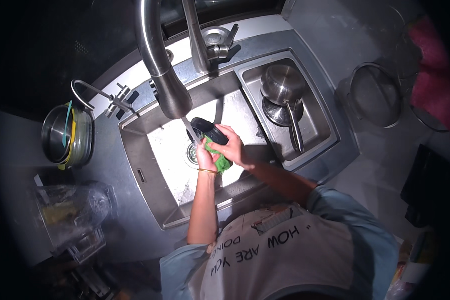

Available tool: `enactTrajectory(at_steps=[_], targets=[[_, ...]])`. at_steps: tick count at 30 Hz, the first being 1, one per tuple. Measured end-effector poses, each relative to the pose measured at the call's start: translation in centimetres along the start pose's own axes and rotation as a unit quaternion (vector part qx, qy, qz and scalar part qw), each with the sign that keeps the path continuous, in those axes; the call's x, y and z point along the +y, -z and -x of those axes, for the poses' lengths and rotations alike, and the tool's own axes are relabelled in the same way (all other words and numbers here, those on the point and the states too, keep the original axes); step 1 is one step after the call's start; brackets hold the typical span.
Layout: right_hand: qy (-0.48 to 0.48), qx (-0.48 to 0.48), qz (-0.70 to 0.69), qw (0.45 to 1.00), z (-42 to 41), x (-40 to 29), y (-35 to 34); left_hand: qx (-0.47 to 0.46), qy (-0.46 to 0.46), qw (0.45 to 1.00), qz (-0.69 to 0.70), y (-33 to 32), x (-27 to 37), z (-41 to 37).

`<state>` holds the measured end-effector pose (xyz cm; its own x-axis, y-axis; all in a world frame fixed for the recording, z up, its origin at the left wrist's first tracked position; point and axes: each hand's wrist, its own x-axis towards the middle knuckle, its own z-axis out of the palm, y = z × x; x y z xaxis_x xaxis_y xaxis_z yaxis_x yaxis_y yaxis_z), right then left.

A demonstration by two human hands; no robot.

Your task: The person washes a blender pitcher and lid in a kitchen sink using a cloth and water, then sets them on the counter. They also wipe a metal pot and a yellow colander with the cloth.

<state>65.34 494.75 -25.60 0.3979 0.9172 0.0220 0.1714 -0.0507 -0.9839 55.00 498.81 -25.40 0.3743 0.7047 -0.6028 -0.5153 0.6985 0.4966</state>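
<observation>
Over the large basin of a stainless steel sink (153, 187), my two hands are close together under the running faucet (176, 101). A dark rounded object (210, 130), perhaps a small bowl or lid, is between them, with a green cloth (222, 163) bunched against it. My right hand (230, 146) grips the dark object's right side and presses on the cloth. My left hand (207, 155), with a gold bangle at its wrist, holds the lower left side, its fingers partly hidden. Water from the spout falls onto the object and my left fingers. The drain (191, 153) lies just left of my hands.
A steel saucepan (283, 84) rests in the smaller right basin on another metal piece. Stacked bowls (54, 131) stand left of the sink, beside a small curved tap (93, 90). A clear plastic container (71, 213) sits nearer. Right of the sink are a round sieve or lid (375, 93) and a pink cloth (431, 75).
</observation>
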Motion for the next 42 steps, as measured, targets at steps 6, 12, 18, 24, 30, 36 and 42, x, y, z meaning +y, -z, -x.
enactTrajectory(at_steps=[6, 12, 18, 24, 30, 36, 42], targets=[[-0.305, -0.193, -0.3, 0.883, -2.8, -1.1, 1.2, -0.006, -0.093, 0.984, 0.154, -1.2, 1.4, 0.9], [-0.363, -0.174, -0.444, 0.8, -1.7, 0.8, 1.9, -0.04, -0.105, 0.988, 0.103, 2.3, 5.5, 2.2], [-0.328, -0.239, -0.47, 0.784, -1.7, -2.5, 4.5, -0.097, -0.365, 0.753, -0.539, 1.3, 10.5, 5.6], [-0.205, -0.278, -0.26, 0.902, -2.3, -5.1, 4.5, -0.126, -0.414, 0.549, -0.715, 0.6, 7.4, 2.5], [-0.154, -0.222, -0.207, 0.94, -2.1, -4.2, 3.8, -0.056, -0.3, 0.568, -0.764, -0.4, 7.4, 1.2], [-0.075, -0.197, 0.048, 0.976, -2.4, -6.8, 2.5, 0.053, -0.313, 0.808, -0.496, 2.0, 2.3, -1.6], [0.11, -0.123, 0.087, 0.983, -1.8, -5.9, 2.3, -0.036, 0.063, 0.991, 0.113, -0.9, -0.1, 0.1]])
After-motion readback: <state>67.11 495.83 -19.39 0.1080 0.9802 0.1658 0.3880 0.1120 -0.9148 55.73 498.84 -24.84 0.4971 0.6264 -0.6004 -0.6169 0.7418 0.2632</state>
